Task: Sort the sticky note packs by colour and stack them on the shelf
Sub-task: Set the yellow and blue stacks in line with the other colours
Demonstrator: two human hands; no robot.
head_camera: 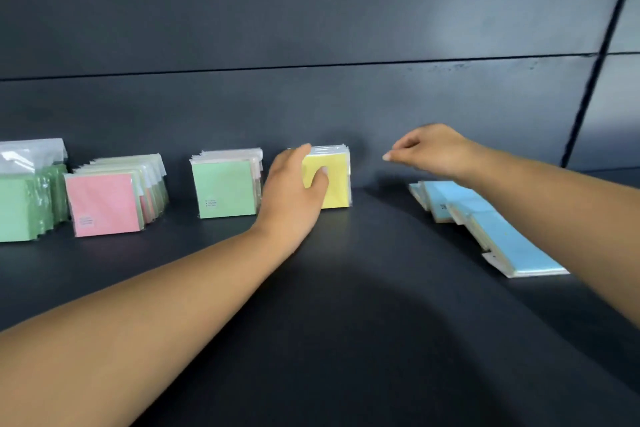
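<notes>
Gripping the upright yellow packs (332, 180) on the shelf (363, 288) with our left hand (294, 191), we kept our right hand (429, 149) loosely curled, empty; label writing was unreadable

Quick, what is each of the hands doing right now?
Left hand: grips the yellow pack stack, thumb on its front.
Right hand: in the air above the shelf, fingers loosely curled, holding nothing visible.
</notes>
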